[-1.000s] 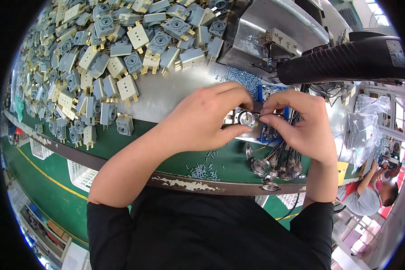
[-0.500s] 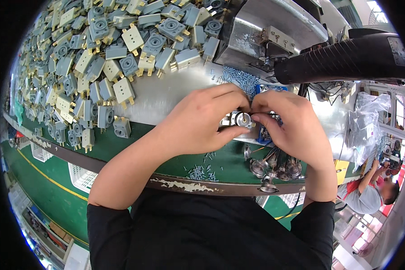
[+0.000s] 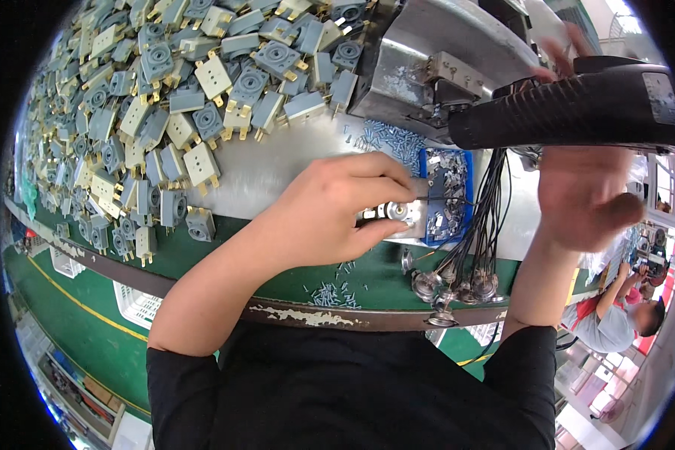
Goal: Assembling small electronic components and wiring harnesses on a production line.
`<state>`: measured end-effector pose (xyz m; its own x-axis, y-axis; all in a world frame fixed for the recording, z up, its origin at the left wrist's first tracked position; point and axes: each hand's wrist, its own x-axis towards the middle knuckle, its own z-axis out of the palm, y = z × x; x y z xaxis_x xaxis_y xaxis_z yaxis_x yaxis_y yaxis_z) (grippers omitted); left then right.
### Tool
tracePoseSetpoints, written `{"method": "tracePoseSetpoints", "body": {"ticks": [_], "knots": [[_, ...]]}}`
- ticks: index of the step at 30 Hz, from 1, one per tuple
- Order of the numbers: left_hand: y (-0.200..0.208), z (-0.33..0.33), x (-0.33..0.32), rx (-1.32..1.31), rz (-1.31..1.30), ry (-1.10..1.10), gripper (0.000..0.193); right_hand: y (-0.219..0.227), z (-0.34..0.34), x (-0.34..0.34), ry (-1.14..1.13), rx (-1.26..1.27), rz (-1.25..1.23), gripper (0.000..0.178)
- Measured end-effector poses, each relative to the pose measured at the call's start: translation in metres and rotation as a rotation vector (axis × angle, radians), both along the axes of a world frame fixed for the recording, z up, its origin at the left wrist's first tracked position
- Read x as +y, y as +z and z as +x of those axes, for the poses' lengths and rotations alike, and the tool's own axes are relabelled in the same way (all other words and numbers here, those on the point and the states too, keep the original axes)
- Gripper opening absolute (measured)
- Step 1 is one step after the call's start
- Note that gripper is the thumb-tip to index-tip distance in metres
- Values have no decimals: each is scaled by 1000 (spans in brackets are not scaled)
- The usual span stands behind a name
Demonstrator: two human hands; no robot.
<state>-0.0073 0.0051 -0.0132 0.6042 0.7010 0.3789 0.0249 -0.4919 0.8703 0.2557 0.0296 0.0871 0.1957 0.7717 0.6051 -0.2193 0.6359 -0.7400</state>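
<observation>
My left hand [image 3: 352,202] is closed, thumb and fingers pinching a small round silver metal part [image 3: 399,212] with a dark lead. It holds the part over the metal plate at the left edge of a blue tray [image 3: 426,161] of small metal pieces. My right hand [image 3: 589,199] is smeared by motion at the right, below the black handle of a tool [image 3: 562,112]. Blurred fingers show above that handle; whether they belong to my right hand is unclear. Similar round metal parts [image 3: 484,285] on black wires [image 3: 491,202] lie right of my left hand.
Many grey and cream block-shaped sockets [image 3: 157,60] with brass tabs are heaped at the far left. Screws lie in a blue-silver pile [image 3: 397,142] and a smaller pile [image 3: 330,295] near the table edge [image 3: 307,315]. A metal housing [image 3: 427,52] stands behind. A person [image 3: 615,322] is at far right.
My right hand has left the round metal part and swung right and up toward the black tool handle. My left hand keeps hold of the part, and the blue tray is now uncovered.
</observation>
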Motion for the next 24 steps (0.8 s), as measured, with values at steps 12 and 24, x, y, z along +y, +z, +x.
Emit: {"method": "tracePoseSetpoints", "body": {"ticks": [12, 24], "knots": [[3, 0, -2, 37, -17, 15, 32, 15, -28, 41, 453, -101, 76, 115], [3, 1, 0, 38, -17, 2, 32, 34, -61, 34, -121, -361, -161, 117]]}}
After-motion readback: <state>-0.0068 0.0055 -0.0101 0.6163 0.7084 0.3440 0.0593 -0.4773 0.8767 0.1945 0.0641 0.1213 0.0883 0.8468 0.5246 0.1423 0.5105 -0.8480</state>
